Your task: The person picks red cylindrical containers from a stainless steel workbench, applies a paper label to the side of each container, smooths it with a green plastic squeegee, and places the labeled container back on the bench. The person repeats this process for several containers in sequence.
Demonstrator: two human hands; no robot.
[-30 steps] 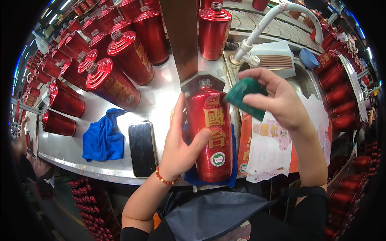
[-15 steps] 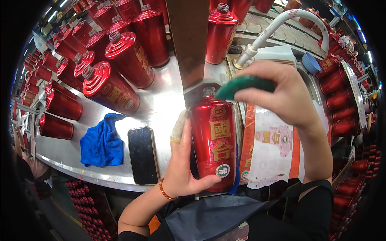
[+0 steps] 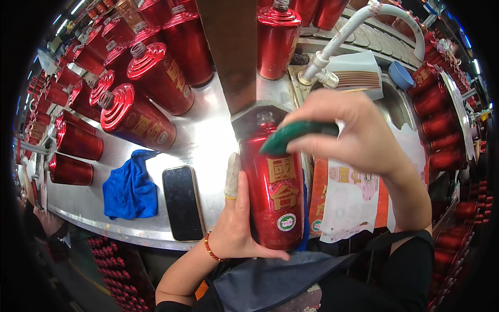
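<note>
A shiny red bottle with raised gold characters and a round green-and-white mark lies with its neck pointing away from me. My left hand cups its lower left side, fingers along the wall and thumb stretched past the base. One of those fingers wears a pale finger cot. In my right hand a bent dark green pad is pinched between thumb and fingers. The pad's tip overlaps the bottle's shoulder, just above the gold characters. Part of the blue cloth under the bottle shows at its right edge.
To the left lie a black phone and a crumpled blue cloth, near several standing red bottles. A brown post rises ahead. On the right are printed sheets, a white faucet, a sink and a blue bowl.
The green pad in my right hand has moved from beside the bottle's neck down onto its shoulder. My left thumb has slid off the bottle's front toward its base.
</note>
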